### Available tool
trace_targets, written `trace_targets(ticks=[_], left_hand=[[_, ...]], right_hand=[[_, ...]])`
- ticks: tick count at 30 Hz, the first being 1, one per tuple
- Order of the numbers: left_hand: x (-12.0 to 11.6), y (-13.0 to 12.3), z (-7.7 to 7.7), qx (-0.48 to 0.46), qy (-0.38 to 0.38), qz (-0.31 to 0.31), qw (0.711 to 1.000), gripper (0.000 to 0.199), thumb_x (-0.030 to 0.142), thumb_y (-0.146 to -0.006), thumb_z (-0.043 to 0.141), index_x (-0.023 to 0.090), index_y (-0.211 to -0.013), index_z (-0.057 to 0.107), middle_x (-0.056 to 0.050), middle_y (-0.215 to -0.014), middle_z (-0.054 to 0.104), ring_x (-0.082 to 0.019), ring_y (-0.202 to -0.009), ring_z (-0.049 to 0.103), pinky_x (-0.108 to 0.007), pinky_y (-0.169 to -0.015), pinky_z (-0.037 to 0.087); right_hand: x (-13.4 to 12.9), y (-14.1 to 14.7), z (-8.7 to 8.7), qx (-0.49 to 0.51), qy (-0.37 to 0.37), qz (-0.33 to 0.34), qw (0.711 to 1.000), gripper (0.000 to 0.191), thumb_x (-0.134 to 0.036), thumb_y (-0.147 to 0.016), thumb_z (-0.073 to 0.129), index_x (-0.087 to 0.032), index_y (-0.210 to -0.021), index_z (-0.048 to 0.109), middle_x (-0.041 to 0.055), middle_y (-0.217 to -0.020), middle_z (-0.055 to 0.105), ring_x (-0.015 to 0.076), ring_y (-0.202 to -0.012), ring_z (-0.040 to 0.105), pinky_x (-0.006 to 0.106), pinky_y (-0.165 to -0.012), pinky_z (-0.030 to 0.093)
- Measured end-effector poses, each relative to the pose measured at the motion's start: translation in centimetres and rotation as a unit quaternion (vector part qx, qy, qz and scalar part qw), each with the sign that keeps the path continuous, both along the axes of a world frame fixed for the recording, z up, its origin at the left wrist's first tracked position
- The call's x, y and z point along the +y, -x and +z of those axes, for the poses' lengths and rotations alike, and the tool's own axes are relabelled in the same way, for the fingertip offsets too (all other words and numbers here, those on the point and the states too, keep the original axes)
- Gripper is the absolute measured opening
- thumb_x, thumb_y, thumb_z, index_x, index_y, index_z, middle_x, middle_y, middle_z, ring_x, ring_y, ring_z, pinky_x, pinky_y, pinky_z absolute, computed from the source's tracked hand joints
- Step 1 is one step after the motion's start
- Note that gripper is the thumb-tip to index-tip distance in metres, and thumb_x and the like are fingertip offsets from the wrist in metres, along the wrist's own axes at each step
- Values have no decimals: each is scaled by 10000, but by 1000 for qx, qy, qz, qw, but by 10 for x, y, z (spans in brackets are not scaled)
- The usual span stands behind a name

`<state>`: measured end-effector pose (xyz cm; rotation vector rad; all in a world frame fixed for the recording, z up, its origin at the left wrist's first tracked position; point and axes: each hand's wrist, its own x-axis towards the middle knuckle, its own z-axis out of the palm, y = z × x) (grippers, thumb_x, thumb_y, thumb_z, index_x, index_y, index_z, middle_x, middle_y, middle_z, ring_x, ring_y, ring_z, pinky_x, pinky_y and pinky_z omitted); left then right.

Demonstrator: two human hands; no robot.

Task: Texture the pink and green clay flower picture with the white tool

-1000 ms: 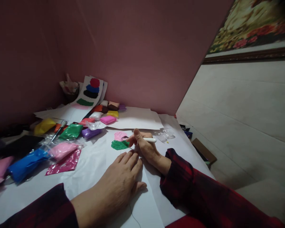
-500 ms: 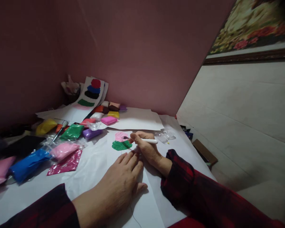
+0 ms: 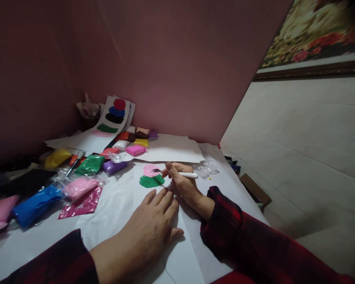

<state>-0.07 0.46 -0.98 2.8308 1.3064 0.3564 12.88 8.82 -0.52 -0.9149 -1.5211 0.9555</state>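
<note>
A white-handled tool (image 3: 189, 174) with a small fork-like tip is gripped by my right hand (image 3: 185, 187); its prongs are at the pink clay patch (image 3: 150, 170). Just below the pink lies a green clay patch (image 3: 152, 181) with ridged texture, both on a white paper sheet (image 3: 183, 256). My left hand (image 3: 154, 221) lies flat on that sheet, palm down, fingertips just below the green patch and close to my right hand. A drawn line shows on the paper under my left wrist.
Packets of coloured clay, among them blue (image 3: 37, 205), green (image 3: 90, 164) and purple (image 3: 114, 167), lie at the left. Behind them a sheet with coloured patches (image 3: 106, 118) leans up. Clear plastic (image 3: 206, 169) sits right of the paper.
My right hand and the tool have shifted very slightly; the raised finger and thumb sit a little higher. My left hand stays in place.
</note>
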Motion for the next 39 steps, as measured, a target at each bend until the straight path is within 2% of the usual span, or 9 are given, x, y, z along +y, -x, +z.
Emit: trace_targets(ticks=[5, 10, 15, 29, 39], left_hand=[[1, 1, -2, 15, -6, -1, 1000, 550, 482, -900, 574, 114, -1308, 545, -182, -1408, 536, -379, -1319, 462, -548, -1070, 366], [0, 0, 0, 19, 11, 2, 1000, 539, 473, -908, 569, 101, -1298, 550, -193, -1416, 525, -388, -1332, 444, -556, -1086, 353], [0, -1, 2, 21, 24, 2, 999, 550, 476, -915, 557, 101, -1317, 539, -194, -1429, 510, -388, -1346, 426, -564, -1099, 342], [1, -2, 7, 47, 41, 7, 998, 577, 485, -926, 530, 93, -1349, 518, -194, -1451, 487, -386, -1363, 403, -563, -1109, 337], [1, 0, 1, 36, 16, -1, 999, 581, 507, -921, 527, 89, -1324, 538, -202, -1427, 511, -391, -1343, 429, -563, -1094, 358]], right_hand=[[3, 1, -1, 17, -11, -92, 996, 570, -674, -831, 548, -180, -570, 660, 43, -570, 628, 147, -552, 531, 304, -602, 438], [7, 1, -4, 23, -31, -140, 989, 600, -685, -847, 504, -187, -531, 617, 18, -509, 577, 136, -505, 505, 300, -581, 415], [7, 1, -4, 9, -50, -136, 989, 597, -664, -846, 515, -189, -489, 566, -3, -492, 535, 126, -508, 487, 285, -577, 402], [4, 1, -3, -9, -53, -127, 990, 598, -659, -855, 499, -187, -493, 561, -6, -494, 530, 126, -511, 478, 283, -587, 397], [3, 1, 0, -1, -49, -128, 991, 602, -676, -839, 501, -191, -486, 552, -5, -487, 524, 126, -506, 473, 283, -580, 396]])
